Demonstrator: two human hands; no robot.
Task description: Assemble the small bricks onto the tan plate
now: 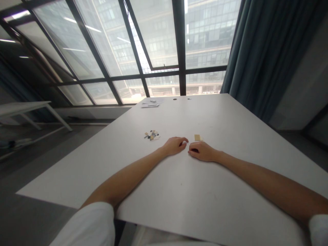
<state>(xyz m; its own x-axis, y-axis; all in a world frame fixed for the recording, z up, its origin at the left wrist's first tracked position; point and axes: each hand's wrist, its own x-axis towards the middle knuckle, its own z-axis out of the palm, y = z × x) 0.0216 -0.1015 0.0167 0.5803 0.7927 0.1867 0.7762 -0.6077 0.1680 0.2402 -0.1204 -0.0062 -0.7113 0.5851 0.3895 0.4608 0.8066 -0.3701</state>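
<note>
My left hand [176, 146] rests on the white table [164, 191], its fingers bent and the thumb apart from them; nothing shows between them. Just right of it, my right hand [202, 151] lies on its side with the fingers curled into a loose fist around a dark hollow, and I see nothing held there. Beyond my right hand's knuckles is a small tan block plate [197, 137] with a pale piece at its right edge. A small pile of tan, grey, black and white toy building bricks [152, 135] lies to the left, beyond my left wrist.
Papers [150, 104] lie at the table's far left corner. A dark round disc [175, 99] and a small dark item [189, 99] are near the far edge. Behind stand large windows [159, 34], with a blue curtain [256, 61] at right and another table [25, 107] at left.
</note>
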